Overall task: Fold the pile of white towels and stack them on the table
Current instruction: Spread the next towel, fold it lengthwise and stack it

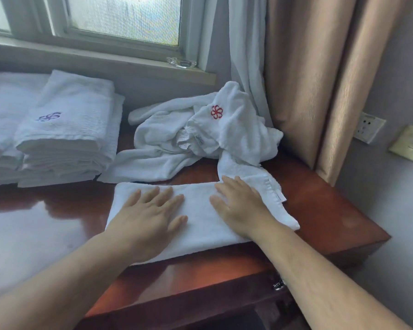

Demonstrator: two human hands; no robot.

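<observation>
At the far left edge of the table (320,210), to the left of the folded towel, one stack of folded white towels (0,129) is partly cut by the frame. Just beside it, still left of and behind the folded towel, stands a second stack (67,129), and its top towel carries a blue embroidered mark (49,117). The folded towel (198,225) lies as a long flat band on the red-brown table, near its front edge. The left hand (148,215) rests flat on the left half of this towel, with the fingers straight and a little spread, holding nothing. The right hand (239,206) presses flat on the right half, the fingers also straight and apart, not curled round the cloth. Behind the folded towel, touching its right far corner, is the loose pile of unfolded white towels (200,139); one of them shows a red flower mark (216,112). Behind this pile, on the window sill (105,58), stands a small glass dish (182,62). To the right of the pile hang a white curtain (246,55) and a beige curtain (320,79). Further right of the folded towel, on the wall, there is a socket (367,130).
</observation>
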